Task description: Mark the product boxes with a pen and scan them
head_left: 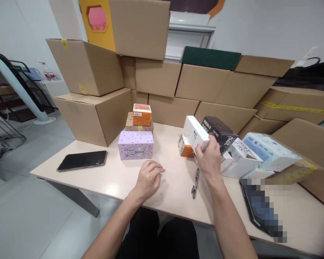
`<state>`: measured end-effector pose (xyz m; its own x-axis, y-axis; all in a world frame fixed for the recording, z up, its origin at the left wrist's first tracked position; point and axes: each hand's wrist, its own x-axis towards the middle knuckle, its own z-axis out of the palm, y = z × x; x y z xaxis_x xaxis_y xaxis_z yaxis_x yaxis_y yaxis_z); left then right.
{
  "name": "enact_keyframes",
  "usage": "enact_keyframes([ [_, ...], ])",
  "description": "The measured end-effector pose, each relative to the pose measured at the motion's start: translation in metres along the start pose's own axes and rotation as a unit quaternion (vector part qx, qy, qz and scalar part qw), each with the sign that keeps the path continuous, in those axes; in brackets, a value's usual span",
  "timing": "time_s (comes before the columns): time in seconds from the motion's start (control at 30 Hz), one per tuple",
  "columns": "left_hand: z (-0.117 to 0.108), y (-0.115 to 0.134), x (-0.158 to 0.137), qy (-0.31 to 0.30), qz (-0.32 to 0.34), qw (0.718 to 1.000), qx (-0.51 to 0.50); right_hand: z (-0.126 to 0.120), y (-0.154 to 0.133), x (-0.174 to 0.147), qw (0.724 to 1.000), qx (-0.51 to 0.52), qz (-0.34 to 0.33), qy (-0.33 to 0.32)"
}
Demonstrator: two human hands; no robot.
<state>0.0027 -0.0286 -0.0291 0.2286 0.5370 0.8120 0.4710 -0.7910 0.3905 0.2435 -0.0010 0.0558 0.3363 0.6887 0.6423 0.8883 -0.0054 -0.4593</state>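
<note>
My right hand is closed on the near end of a slim white box, which tilts up above the table. Below that box stands a small orange box, partly covered by it. A black carton with white lettering is just behind my fingers. My left hand rests at the table's front with its fingers loosely curled together and nothing visible in them. Beyond it sits a lilac patterned box. Behind this, an orange-and-white box lies on a small brown carton.
A pen lies between my forearms on the table. At the left is a black phone; at the right, a partly blurred tablet-like device. White boxes and a blue-white pack crowd the right side. Large cardboard boxes wall the back.
</note>
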Motion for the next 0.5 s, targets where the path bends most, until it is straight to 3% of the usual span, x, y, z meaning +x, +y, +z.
enact_keyframes([
  [0.13,-0.006,0.0,0.001,0.011,-0.062,0.998,-0.018,-0.024,0.014,-0.027,0.973,0.222,0.057,-0.021],
  [0.2,-0.011,0.002,0.003,0.034,-0.164,0.984,-0.061,-0.035,0.021,-0.043,0.935,0.336,0.078,-0.082],
  [0.27,-0.014,0.004,0.005,0.062,-0.284,0.949,-0.123,-0.04,0.029,-0.056,0.899,0.404,0.073,-0.151],
  [0.37,-0.02,0.006,0.006,0.08,-0.364,0.913,-0.165,-0.036,0.04,-0.071,0.875,0.425,0.067,-0.222],
  [0.5,-0.026,0.005,0.004,0.041,-0.348,0.925,-0.144,-0.022,0.049,-0.083,0.886,0.374,0.067,-0.268],
])
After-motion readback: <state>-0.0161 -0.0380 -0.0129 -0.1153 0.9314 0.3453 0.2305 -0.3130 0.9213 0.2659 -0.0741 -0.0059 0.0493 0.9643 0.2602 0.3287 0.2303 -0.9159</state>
